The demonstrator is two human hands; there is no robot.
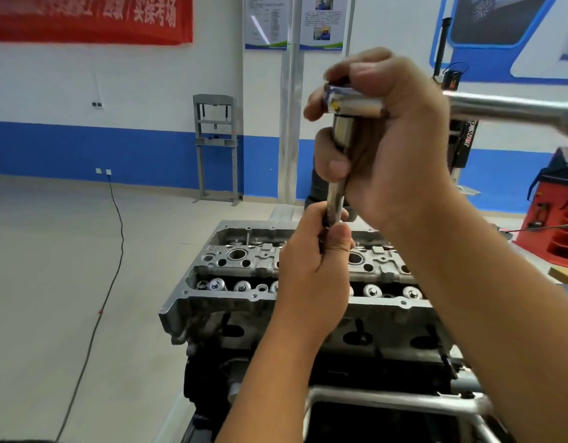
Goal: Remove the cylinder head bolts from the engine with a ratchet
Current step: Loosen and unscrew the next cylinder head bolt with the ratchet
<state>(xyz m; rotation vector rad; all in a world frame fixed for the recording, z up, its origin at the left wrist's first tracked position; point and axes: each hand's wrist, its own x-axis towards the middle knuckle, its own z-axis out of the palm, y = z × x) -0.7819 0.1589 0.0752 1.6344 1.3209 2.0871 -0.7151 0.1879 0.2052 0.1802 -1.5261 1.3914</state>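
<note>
Ratchet (356, 105), bright steel: raised above the cylinder head (244, 263), its head wrapped in my right hand (388, 139), fingers curled over the top and thumb pressed to the socket barrel below. The handle runs off to the right, round and polished. I judge I grip it at the head, not the handle, to steady the drive while the lower end is dealt with.

Extension bar (335, 196), slim and worn grey: hangs straight down from the ratchet towards the cylinder head, clear of it.

Left hand (311, 263): closed round the bar's lower end, thumb up against it, just above the cylinder head's middle. A dark shank shows along my fingers; whether it is a bolt drawn out or only the bit, I cannot tell.

Cylinder head: cast aluminium, matt, cover off, on a dark engine block (308, 362). Round plug wells (236, 254) down the centre; shiny valve spring caps (241, 286) along the near row. Bolts not plainly visible from here.

Steel tube frame (388, 399): in front of the cylinder head, below the block.

Grey press frame (216, 148): far behind the cylinder head, against a white and blue wall.

Black cable (116, 251): across the pale floor, left of the cylinder head.

Red machine (557, 225): right of the cylinder head.
</note>
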